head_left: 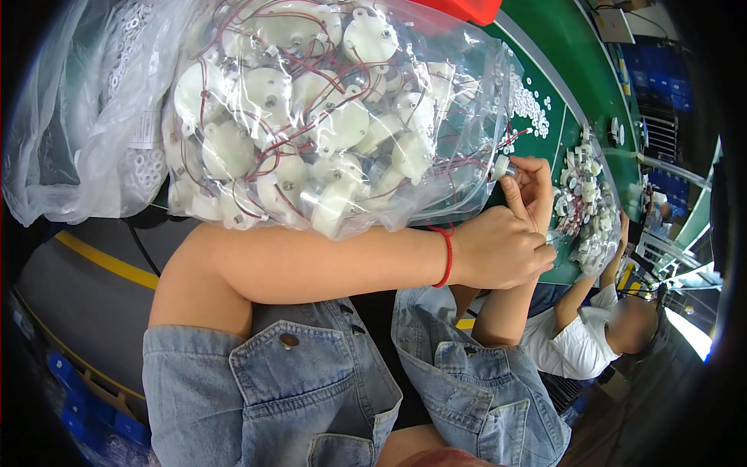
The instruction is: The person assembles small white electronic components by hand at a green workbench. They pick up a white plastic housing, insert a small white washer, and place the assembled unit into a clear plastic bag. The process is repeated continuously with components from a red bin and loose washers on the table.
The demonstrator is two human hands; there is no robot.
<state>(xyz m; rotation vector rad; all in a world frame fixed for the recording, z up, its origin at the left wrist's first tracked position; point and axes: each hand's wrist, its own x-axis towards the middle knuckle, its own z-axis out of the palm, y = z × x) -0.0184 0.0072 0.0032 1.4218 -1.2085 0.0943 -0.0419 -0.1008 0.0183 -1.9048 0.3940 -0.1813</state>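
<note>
Bag [319, 128]: edge beside left hand [498, 249] | table [562, 269]: bare green alongside

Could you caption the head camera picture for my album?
Right hand holding a small round part, left hand close by, beside a clear bag of pale wired parts.

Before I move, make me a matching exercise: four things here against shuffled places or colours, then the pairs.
1. Small round part
2. Wrist cord
3. Loose rings
4. Floor stripe

A. Yellow
B. Scattered on the green table
C. Held in the right hand
D. Red

Pairs: 1-C, 2-D, 3-B, 4-A
</note>
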